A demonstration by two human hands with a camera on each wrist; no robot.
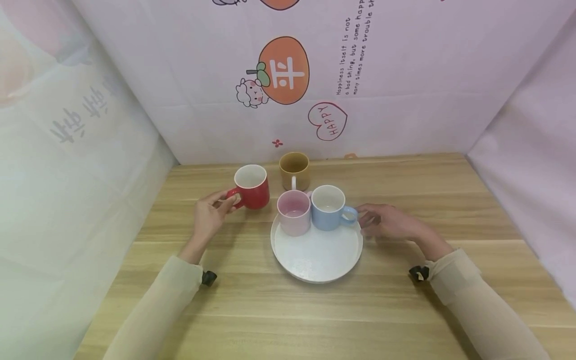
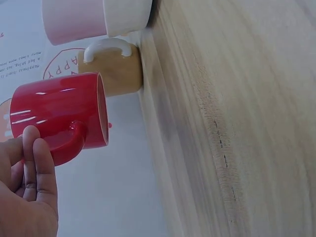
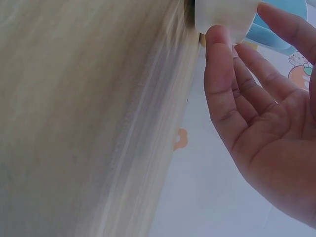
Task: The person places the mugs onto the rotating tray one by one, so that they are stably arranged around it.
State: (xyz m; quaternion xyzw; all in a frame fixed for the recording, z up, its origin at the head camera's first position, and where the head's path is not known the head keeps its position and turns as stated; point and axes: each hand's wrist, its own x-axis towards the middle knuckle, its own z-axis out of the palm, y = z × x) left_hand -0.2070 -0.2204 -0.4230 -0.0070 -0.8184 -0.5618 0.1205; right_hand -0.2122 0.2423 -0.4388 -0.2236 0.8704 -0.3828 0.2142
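My left hand (image 1: 211,215) pinches the handle of a red mug (image 1: 255,195) with a white inside. In the left wrist view this red mug (image 2: 59,106) hangs upright above the tabletop. A round white tray (image 1: 317,257) carries a pink mug (image 1: 294,222) and a light blue mug (image 1: 327,215) side by side at its far part. Close by the tray's right rim is my right hand (image 1: 389,222), fingers loosely bent and holding nothing. The right wrist view has its fingertips (image 3: 218,37) overlapping the tray's edge (image 3: 217,15); whether they touch it I cannot tell.
Behind the tray stands a mustard mug (image 1: 297,177), its white handle facing the tray. A wooden table (image 1: 297,325) lies under everything. Printed white cloth (image 1: 202,100) rises at the table's back edge, with more cloth at both sides.
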